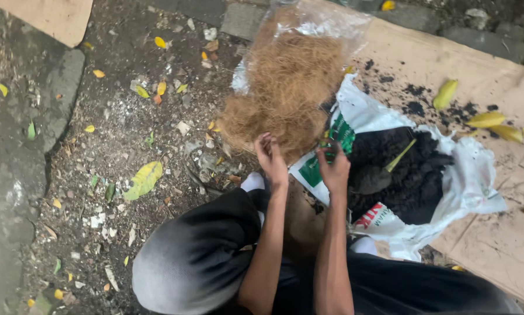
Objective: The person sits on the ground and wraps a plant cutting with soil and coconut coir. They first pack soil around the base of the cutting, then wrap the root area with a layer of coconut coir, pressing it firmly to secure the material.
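Nearest, the person crouches over bare ground, knees in dark trousers. The left hand (272,158) pinches into the near edge of a mound of brown coconut fibre (285,93), fingers closed on a tuft; the right hand (333,169) grips the rolled rim of a white plastic sack (466,181) holding black potting soil (408,175). The fibre looks light, springy and loose, likely to shed strands, so it is best taken in bunched handfuls. Beyond, its clear plastic bag (314,20) lies on the cardboard sheet (507,81).
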